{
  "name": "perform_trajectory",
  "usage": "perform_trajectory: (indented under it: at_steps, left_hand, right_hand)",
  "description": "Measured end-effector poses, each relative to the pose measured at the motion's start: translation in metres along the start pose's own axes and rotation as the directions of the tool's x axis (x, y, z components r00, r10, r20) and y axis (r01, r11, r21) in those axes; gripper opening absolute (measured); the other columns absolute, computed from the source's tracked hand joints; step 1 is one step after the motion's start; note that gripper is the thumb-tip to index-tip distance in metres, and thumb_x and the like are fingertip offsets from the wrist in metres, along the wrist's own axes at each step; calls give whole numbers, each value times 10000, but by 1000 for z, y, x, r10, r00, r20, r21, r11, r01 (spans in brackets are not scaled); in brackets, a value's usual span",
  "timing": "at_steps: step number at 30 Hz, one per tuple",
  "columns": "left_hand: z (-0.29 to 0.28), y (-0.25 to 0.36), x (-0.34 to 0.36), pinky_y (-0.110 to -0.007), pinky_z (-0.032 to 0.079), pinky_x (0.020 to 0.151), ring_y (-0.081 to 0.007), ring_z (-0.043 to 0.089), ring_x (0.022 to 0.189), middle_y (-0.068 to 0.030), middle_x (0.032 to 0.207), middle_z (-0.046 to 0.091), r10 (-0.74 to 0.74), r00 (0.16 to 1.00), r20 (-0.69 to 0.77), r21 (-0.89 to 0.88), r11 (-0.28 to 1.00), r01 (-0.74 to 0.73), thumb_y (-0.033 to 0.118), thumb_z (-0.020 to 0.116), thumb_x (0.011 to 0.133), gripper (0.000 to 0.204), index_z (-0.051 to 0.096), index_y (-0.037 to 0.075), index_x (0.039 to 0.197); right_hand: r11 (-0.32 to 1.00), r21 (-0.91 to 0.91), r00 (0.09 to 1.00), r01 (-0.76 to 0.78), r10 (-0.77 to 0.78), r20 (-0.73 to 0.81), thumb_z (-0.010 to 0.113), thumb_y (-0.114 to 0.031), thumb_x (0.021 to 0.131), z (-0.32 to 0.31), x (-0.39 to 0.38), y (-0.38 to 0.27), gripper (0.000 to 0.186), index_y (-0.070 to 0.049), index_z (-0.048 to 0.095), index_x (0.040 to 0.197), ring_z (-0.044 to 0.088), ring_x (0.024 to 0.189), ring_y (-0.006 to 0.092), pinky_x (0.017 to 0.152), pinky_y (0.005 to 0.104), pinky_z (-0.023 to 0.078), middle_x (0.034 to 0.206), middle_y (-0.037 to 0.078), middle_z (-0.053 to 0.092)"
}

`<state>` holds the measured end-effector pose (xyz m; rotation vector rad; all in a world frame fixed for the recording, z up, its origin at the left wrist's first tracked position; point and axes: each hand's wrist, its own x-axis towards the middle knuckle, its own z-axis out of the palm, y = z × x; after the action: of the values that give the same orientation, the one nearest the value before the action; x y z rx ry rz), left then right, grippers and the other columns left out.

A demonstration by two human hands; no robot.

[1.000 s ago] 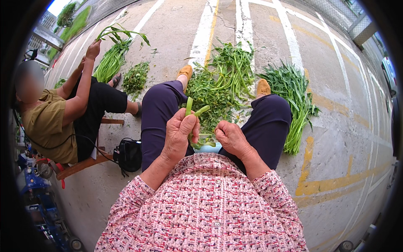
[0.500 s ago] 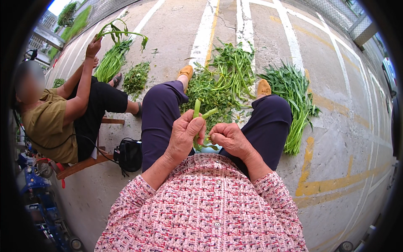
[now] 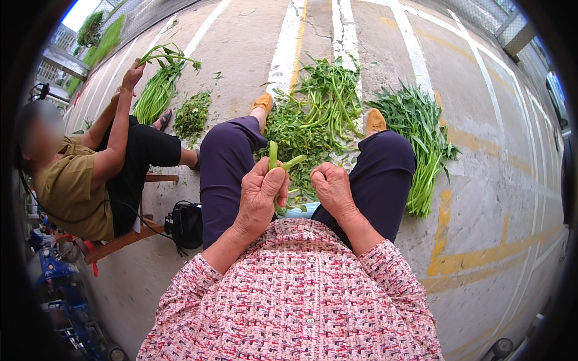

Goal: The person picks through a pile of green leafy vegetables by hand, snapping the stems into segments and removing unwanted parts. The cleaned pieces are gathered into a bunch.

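My left hand (image 3: 262, 192) grips pale green stems (image 3: 274, 153), two ends poking above its thumb and limp pieces hanging below. Just to its right, my right hand (image 3: 331, 189) is closed in a pinch; whatever is between its fingertips is too small to make out. Under both hands, partly hidden, sits a light blue container (image 3: 304, 212) between my knees. Beyond it a loose heap of leaves and stems (image 3: 292, 135) lies on the ground, with longer stalks (image 3: 334, 105) at its back. A bundle of long leafy greens (image 3: 421, 168) rests beside my right leg.
At the left a person (image 3: 96, 180) sits on a wooden stool (image 3: 120, 243), holding a leafy stalk up, beside a black bag (image 3: 186, 225), another bundle (image 3: 153, 102) and a small leaf pile (image 3: 192, 114). Blue wheeled vehicles (image 3: 72, 301) stand behind; a fence (image 3: 527, 54) edges the painted concrete.
My right hand moved in toward the stems in my left hand, then drew back right with fingers pinched. The other person's raised hand and stalk have shifted slightly lower.
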<state>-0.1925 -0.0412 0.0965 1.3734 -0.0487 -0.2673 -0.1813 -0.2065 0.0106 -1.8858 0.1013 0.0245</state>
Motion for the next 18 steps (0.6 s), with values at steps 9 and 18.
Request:
perform_trajectory:
  at_steps: [9, 18]
  left_hand:
    - [-14, -4, 10, -201, 476, 536, -97, 563, 571, -89, 868, 603, -42, 998, 45, -220, 974, 51, 304, 450, 985, 278, 508, 45, 1068]
    - [-17, -7, 10, -193, 472, 517, -91, 553, 558, -69, 844, 597, -73, 996, 55, -184, 979, 82, 306, 487, 970, 262, 506, 53, 1036]
  right_hand:
    - [709, 591, 846, -384, 13, 534, 568, -139, 899, -15, -8, -35, 142, -22, 635, 943, 461, 596, 27, 542, 166, 358, 783, -2, 615]
    - [906, 393, 885, -157, -48, 463, 577, -109, 845, -13, -12, -36, 137, 10, 643, 827, 516, 611, 61, 553, 243, 435, 676, 5, 595]
